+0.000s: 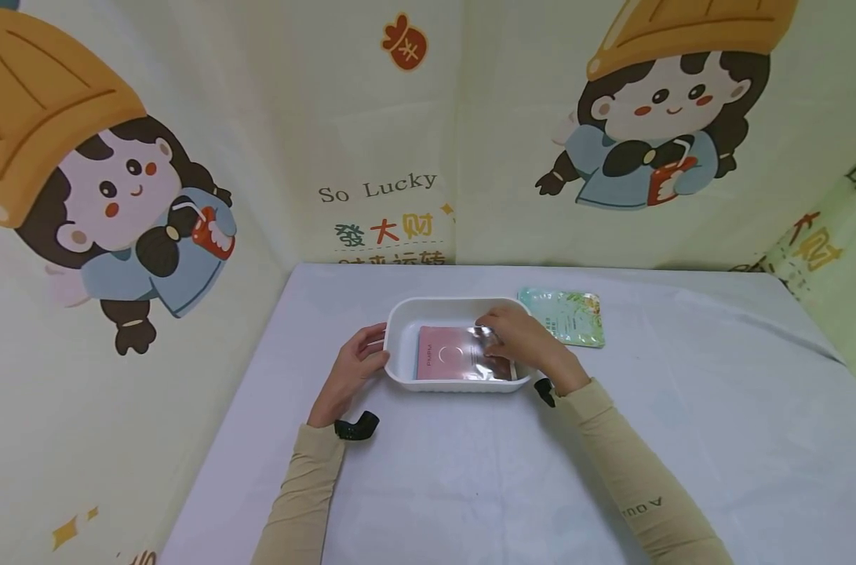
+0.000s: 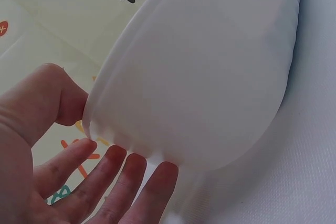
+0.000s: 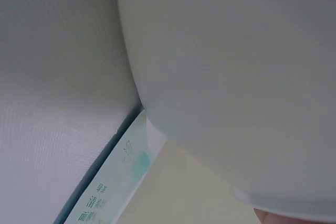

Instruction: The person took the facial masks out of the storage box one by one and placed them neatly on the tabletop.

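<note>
1. White tray point(image 1: 402, 349) is resting on the table point(image 1: 413, 479), the left hand point(image 1: 348, 370) touching its left end with spread fingers; the left wrist view is showing their tips.
2. Pink packet point(image 1: 445, 353) is lying inside, showing only in the head view.
3. Right hand point(image 1: 525, 337) is reaching over it; whether its bent fingers are grasping, I cannot tell.
4. Green packet point(image 1: 574, 318) is lying beside the tray, the right wrist view showing it too.

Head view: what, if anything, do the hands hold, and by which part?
The left hand holds the white tray at its left end. The right hand is over the pink packet's right end; whether it grips cannot be told.
</note>
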The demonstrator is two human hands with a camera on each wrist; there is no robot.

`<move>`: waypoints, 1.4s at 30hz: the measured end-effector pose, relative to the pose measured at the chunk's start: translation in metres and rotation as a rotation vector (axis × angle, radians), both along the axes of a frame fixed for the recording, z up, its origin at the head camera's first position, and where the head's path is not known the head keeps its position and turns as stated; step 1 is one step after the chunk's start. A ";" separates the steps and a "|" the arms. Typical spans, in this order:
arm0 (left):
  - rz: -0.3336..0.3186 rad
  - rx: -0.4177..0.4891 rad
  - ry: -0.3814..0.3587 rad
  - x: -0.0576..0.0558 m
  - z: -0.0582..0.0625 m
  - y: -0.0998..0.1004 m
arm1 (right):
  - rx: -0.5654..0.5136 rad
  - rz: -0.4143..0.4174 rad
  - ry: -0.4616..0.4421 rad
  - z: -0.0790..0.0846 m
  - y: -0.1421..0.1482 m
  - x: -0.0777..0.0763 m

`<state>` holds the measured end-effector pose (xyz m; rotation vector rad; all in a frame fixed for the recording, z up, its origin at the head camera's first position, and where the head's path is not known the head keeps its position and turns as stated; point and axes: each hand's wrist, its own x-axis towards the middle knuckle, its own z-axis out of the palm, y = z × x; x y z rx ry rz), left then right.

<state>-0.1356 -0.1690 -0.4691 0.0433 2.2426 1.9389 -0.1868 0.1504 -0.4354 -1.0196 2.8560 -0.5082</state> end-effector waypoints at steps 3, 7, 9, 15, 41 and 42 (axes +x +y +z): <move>0.001 0.002 -0.004 0.000 0.000 -0.001 | 0.025 -0.005 0.007 -0.002 -0.001 0.000; 0.000 0.006 -0.008 0.000 0.001 -0.001 | 0.031 -0.020 0.016 -0.003 -0.002 0.000; -0.004 0.000 -0.006 0.000 0.002 0.000 | 0.024 -0.029 0.019 -0.003 -0.002 0.001; -0.004 -0.019 -0.003 -0.002 0.002 -0.001 | 0.025 -0.030 0.050 -0.006 -0.003 -0.001; -0.020 -0.004 -0.001 -0.005 0.001 -0.004 | -0.148 -0.035 -0.225 -0.005 -0.003 -0.013; -0.017 -0.004 -0.003 -0.005 0.001 -0.004 | -0.161 -0.031 -0.222 -0.005 -0.002 -0.013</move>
